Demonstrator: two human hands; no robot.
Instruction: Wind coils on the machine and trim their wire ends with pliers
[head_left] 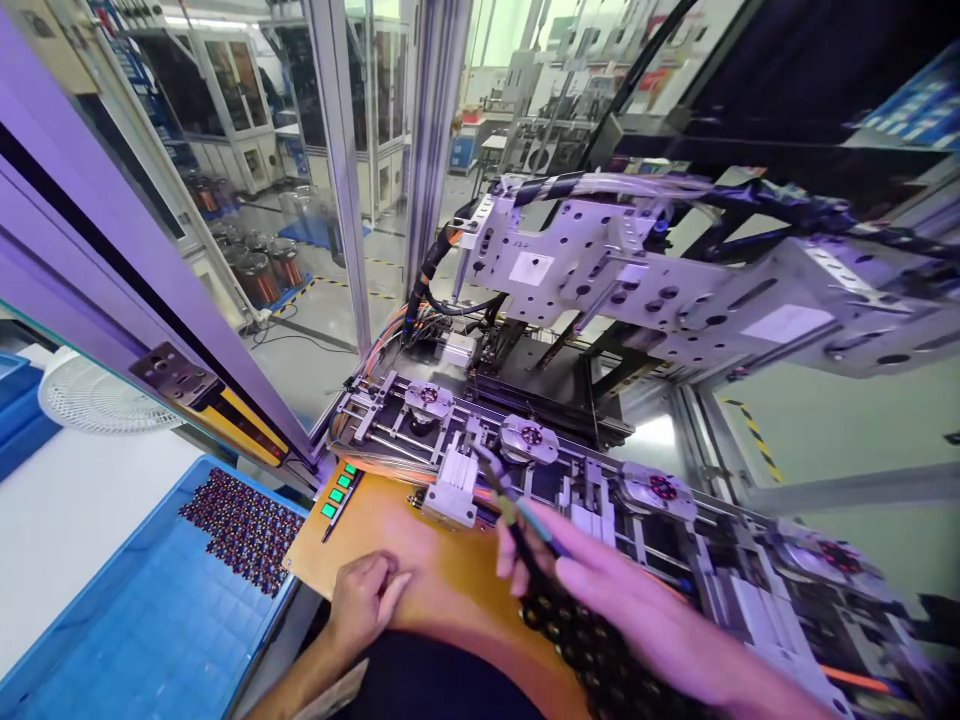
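Note:
My right hand (551, 555) is closed around a pair of pliers (510, 505) with dark and teal handles. Their metal tip points up and left, over the silver fixture block (454, 490); blur hides whether they touch. Beneath that hand and wrist is a cluster of black, round, ring-like parts (592, 640); whether the hand bears it I cannot tell. My left hand (367, 595) rests on the orange-tan panel (427, 560), fingers curled in, with nothing showing in it. Round metal holders, each with a small dark-red rotor-like part (531, 436), line the machine behind the panel.
Green-lit buttons (337, 495) sit at the panel's left edge. A blue tray (150, 590) with many small dark parts (244, 525) stands on the left, near a white fan (105, 390). A large perforated metal arm (585, 260) overhangs the machine. An aluminium frame post (187, 250) rises at left.

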